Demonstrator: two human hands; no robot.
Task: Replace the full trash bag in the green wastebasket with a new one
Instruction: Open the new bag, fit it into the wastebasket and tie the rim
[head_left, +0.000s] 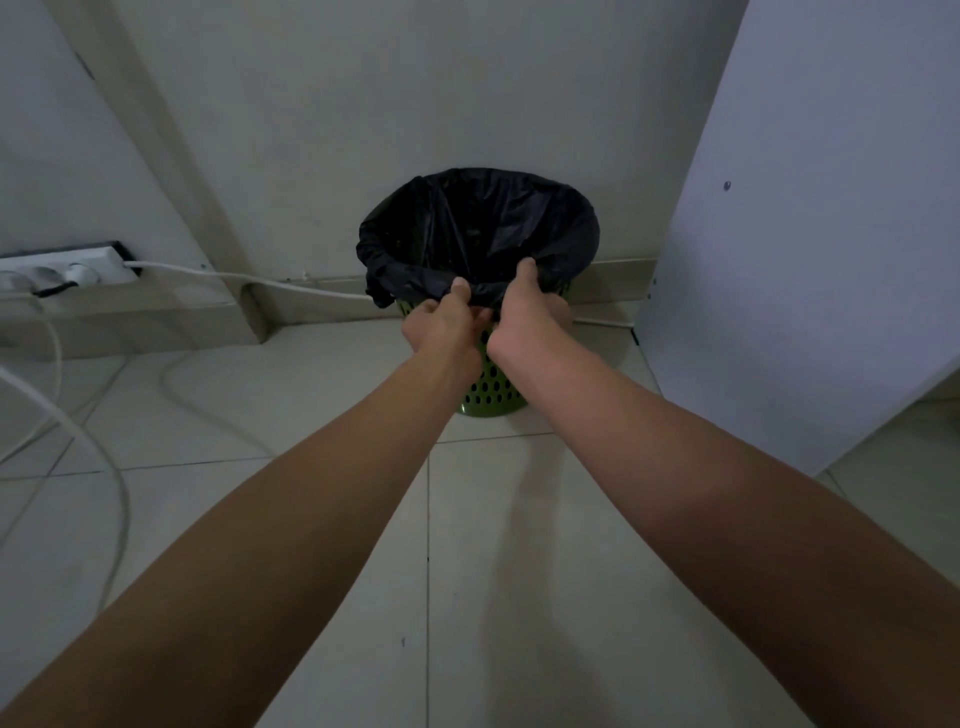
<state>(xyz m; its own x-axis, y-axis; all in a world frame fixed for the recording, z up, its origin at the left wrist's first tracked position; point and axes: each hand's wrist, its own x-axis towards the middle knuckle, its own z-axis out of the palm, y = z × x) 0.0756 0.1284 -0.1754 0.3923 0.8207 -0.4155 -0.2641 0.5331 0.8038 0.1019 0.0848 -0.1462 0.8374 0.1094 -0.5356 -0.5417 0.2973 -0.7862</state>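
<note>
Now both arms outstretched; left hand (441, 325) and right hand (524, 306) pinch black bag (467, 228) at near rim.

Floor (493, 519): pale square tiles with dark joints. A green wastebasket (493, 400) stands upright on it at 12 o'clock, close to the skirting (322, 304) at the wall foot. White cables (117, 483) lie in loose loops on the tiles from 8 to 10 o'clock. A white panel (779, 312) meets the floor at 3 o'clock, near the wastebasket and apart from it.
</note>
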